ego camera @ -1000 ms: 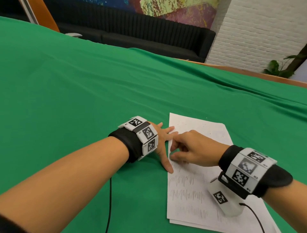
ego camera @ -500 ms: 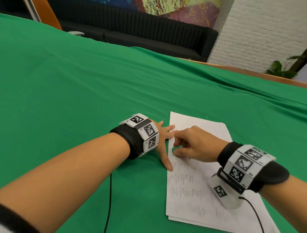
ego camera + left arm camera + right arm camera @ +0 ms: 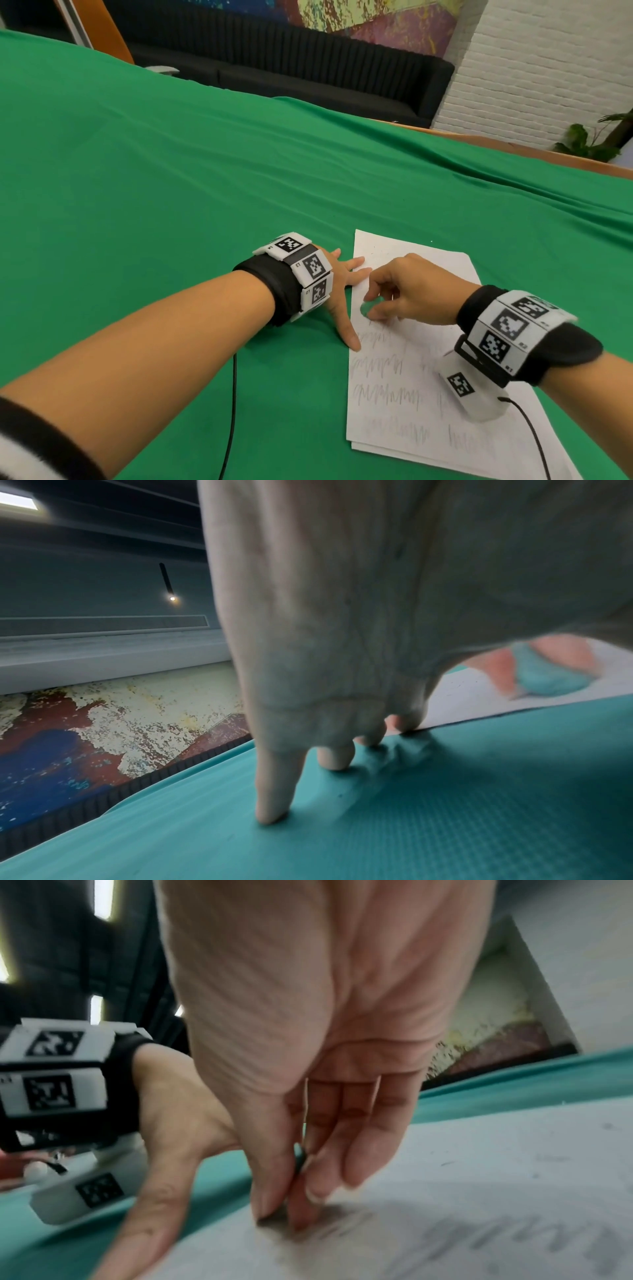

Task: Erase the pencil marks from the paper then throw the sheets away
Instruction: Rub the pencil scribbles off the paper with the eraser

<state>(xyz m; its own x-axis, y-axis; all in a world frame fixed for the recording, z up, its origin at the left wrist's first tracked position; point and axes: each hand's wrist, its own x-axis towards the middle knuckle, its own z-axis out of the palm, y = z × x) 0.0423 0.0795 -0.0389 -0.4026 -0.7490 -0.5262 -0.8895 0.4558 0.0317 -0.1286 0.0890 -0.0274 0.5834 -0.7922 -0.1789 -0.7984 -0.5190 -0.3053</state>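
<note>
A small stack of white paper (image 3: pixel 404 387) lies on the green cloth, with rows of grey pencil scribbles (image 3: pixel 376 366) on its lower half. My right hand (image 3: pixel 376 305) pinches a small green eraser (image 3: pixel 367 309) between thumb and fingers and holds it down on the top sheet just above the scribbles. The right wrist view is blurred; the eraser (image 3: pixel 277 1214) meets the paper (image 3: pixel 479 1191) there. My left hand (image 3: pixel 342 291) lies flat with fingers spread, its fingertips (image 3: pixel 405 722) and thumb at the paper's left edge (image 3: pixel 472 696).
The green cloth (image 3: pixel 171 205) covers the whole table, with wide bare cloth to the left and beyond the paper. A black cable (image 3: pixel 233 411) hangs below my left wrist. A black sofa (image 3: pixel 308 68), a white brick wall and a plant (image 3: pixel 582 144) stand behind the table.
My right hand has shifted a little on the top sheet with the eraser, and its fingers stand higher, so the eraser now shows. The left hand has stayed flat at the paper's edge.
</note>
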